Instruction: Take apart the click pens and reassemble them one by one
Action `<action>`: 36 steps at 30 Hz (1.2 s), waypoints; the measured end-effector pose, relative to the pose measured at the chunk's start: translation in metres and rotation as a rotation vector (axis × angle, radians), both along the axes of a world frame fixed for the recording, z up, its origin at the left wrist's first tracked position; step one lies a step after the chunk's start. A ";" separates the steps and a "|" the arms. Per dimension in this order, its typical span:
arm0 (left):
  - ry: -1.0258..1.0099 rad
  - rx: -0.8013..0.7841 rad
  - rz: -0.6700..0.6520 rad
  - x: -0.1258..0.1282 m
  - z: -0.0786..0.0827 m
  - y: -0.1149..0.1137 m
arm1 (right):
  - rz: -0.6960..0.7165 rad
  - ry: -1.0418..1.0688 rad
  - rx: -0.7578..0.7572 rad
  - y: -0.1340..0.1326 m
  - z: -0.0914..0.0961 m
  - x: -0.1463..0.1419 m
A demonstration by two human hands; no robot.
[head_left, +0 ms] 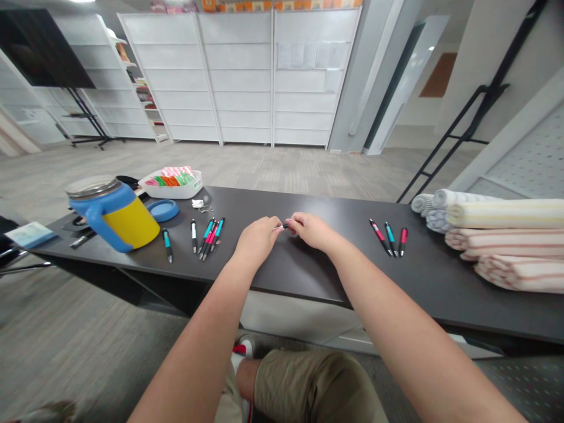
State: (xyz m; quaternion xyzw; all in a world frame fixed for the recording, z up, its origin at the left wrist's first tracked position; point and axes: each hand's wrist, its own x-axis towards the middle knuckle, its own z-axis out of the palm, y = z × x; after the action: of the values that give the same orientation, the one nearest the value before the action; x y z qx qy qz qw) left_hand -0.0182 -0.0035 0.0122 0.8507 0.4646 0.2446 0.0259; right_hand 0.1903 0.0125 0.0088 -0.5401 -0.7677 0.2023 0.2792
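Both my hands meet over the middle of the dark table. My left hand and my right hand are closed in a pinch on the two ends of one small pen, of which only a thin silver and dark bit shows between the fingers. Left of my hands lies a group of several pens in teal, pink and white, with one teal pen further left. To the right lie three more pens, pink and teal.
A yellow and blue jug with a clear lid stands at the table's left, a blue lid beside it. Behind is a white tray of coloured items. Folded striped towels are stacked at the right. White shelving lines the back wall.
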 end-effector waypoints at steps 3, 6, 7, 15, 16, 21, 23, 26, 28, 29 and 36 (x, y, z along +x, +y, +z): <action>-0.008 -0.003 -0.043 -0.006 0.002 0.008 | 0.017 0.159 -0.133 0.002 -0.004 0.001; -0.023 -0.022 -0.066 -0.007 -0.001 0.013 | 0.039 0.309 -0.250 0.004 -0.007 0.003; -0.031 -0.031 -0.069 -0.007 -0.003 0.014 | 0.037 0.326 -0.275 0.004 -0.007 0.003; -0.069 -0.047 -0.112 -0.005 -0.010 0.011 | 0.033 0.228 -0.360 0.001 -0.002 0.006; -0.063 -0.049 -0.111 -0.005 -0.010 0.010 | 0.039 0.257 -0.363 0.001 -0.002 0.006; -0.071 -0.046 -0.097 -0.006 -0.011 0.011 | 0.036 0.361 -0.359 0.000 -0.003 0.006; -0.078 -0.035 -0.097 -0.006 -0.012 0.011 | -0.004 0.293 -0.358 -0.001 -0.001 0.006; -0.080 -0.017 -0.088 -0.006 -0.013 0.011 | -0.050 0.168 -0.363 -0.003 0.001 0.005; -0.075 -0.009 -0.077 -0.006 -0.013 0.011 | -0.035 0.137 -0.355 -0.003 0.001 0.006; -0.072 -0.007 -0.071 -0.006 -0.013 0.011 | -0.021 0.142 -0.349 -0.003 0.001 0.006; -0.061 -0.020 -0.059 -0.005 -0.013 0.011 | 0.007 0.160 -0.337 -0.003 -0.001 0.005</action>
State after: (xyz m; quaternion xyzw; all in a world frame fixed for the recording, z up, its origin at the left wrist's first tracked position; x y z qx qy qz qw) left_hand -0.0228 0.0076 -0.0013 0.8557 0.4409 0.2650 0.0559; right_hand 0.1951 0.0099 0.0078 -0.5589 -0.7001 0.3713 0.2441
